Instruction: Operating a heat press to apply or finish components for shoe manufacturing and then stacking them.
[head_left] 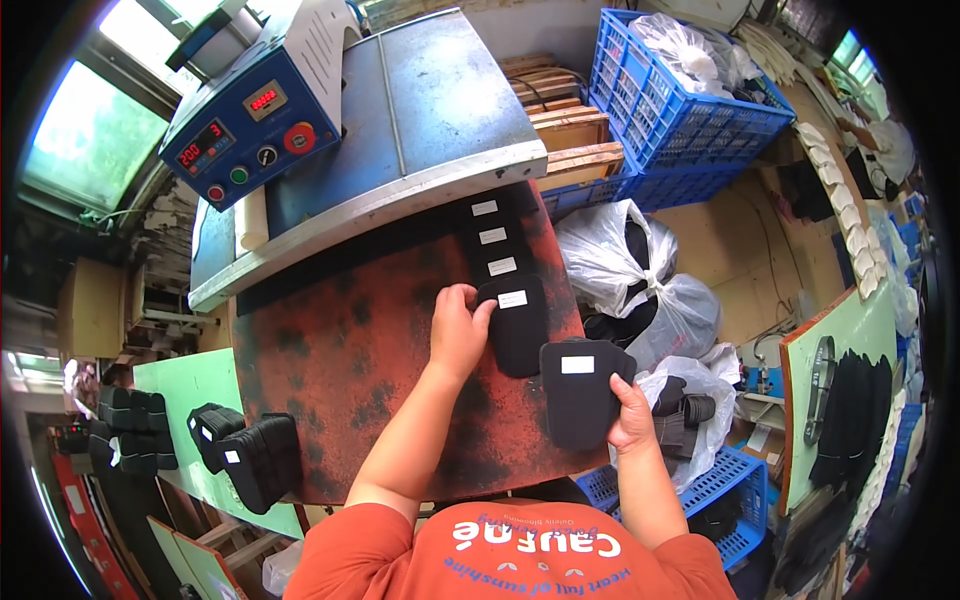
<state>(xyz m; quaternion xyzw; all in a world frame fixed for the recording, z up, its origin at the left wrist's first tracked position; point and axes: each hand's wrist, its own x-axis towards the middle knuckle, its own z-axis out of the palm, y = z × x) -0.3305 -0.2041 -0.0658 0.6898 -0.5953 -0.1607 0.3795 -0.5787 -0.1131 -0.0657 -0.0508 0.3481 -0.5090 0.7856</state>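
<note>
Black pieces (518, 345) lie on the red table (330, 350) (dark-blotched), a blue crate (652, 128) beyond.

A: Garment?
B: One orange-red, short-sleeved cloth T-shirt (495, 559).
A: Markings?
B: Large rounded white lettering (540, 541) across the chest; smaller curved blue lettering (470, 574); small pale leaf-like motifs (571, 572) between.
A: Sleeves?
B: Two, plain orange-red; left sleeve (350, 545), right sleeve (688, 568).
A: Forearms?
B: Bare.

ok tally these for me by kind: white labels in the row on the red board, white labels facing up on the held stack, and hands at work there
Row labels: 4 showing on the red board
Held stack label: 1
Left hand and right hand: 2
Total: 7
</note>
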